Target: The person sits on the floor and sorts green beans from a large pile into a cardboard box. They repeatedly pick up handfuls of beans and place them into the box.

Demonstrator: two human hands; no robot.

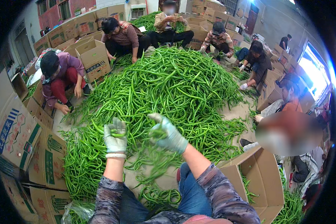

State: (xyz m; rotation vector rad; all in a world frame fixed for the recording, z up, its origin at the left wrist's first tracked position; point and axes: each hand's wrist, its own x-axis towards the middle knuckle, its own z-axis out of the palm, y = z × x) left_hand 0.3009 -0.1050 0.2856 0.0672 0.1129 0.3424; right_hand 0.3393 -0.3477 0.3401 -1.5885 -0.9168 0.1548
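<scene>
A large mound of long green chili peppers (173, 81) rises in front of me. My left hand (115, 141), in a pale work glove, is raised over the near left side with a few peppers (117, 135) under its curled fingers. To its right, my right hand (170, 137), in a bluish-white glove, has its index finger stretched out. Motion blurs the small bunch of peppers (158, 133) at its palm. Below it, a blurred streak of green shows over the floor. Between my knees lies a small heap of curved peppers (159, 196).
At my right stands an open cardboard box (268, 173) with some peppers inside. Printed cartons (14, 137) stack up on my left, near a clear plastic bag (78, 211). Several people crouch or sit around the mound, the closest left one (63, 70) reaching to the floor.
</scene>
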